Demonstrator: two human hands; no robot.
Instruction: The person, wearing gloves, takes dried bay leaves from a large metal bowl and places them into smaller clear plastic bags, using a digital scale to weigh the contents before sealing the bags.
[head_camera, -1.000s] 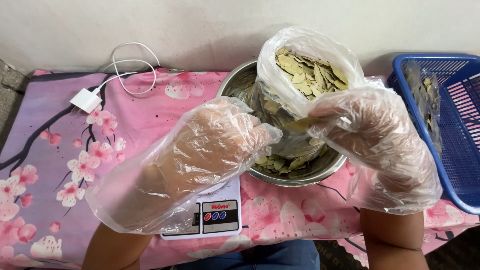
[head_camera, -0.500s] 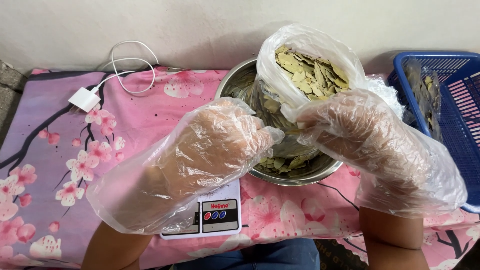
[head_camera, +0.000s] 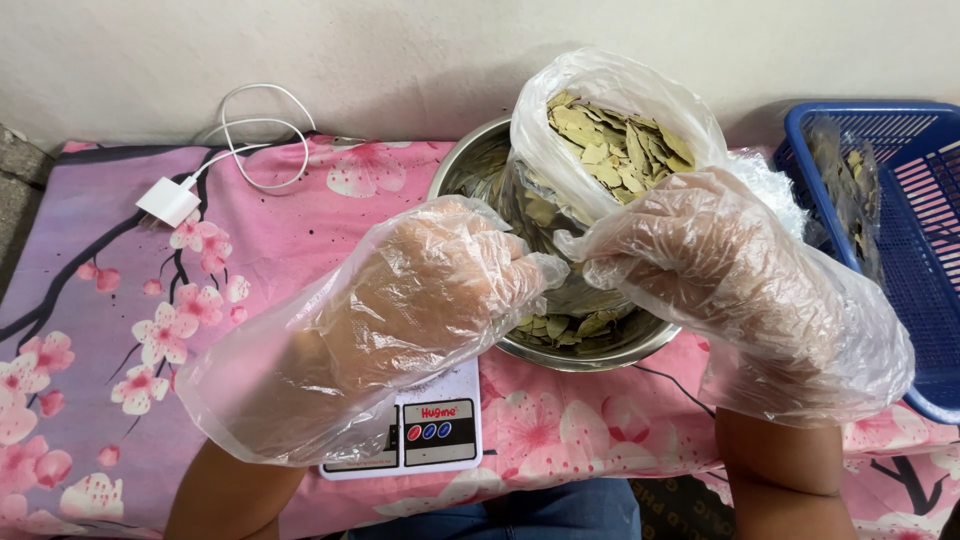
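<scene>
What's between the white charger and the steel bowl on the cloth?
Head view: only bare floral cloth lies between the white charger and the steel bowl; the charger's looped white cable sits behind that stretch, near the wall.

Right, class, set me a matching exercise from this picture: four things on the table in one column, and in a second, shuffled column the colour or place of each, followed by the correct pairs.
Things:
1. basket
2. metal bowl
3. charger with cable
4. kitchen scale

Descriptions:
A. white, far left on the flowered cloth
B. blue, at the right edge
C. in the middle, holding dried leaves
D. white, below the gloved left hand

Pairs: 1-B, 2-C, 3-A, 4-D
</scene>
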